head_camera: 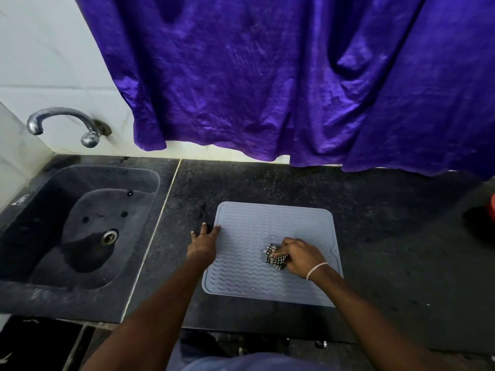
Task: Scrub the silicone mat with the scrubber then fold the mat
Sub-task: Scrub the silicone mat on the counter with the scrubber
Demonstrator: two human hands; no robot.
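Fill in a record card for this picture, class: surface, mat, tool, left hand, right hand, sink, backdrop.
surface: dark stone counter
mat: grey silicone mat, flat and unfolded on the counter
tool: checked scrubber, on the mat
left hand: fingers straight, one fingertip at the mat's left edge
right hand: grips the scrubber; bracelet on the wrist
sink: dark, left of the mat, tap above it
backdrop: purple cloth hanging behind the counter

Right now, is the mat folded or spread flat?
Spread flat. The mat lies on the counter with no fold; the right hand holds the scrubber on it.
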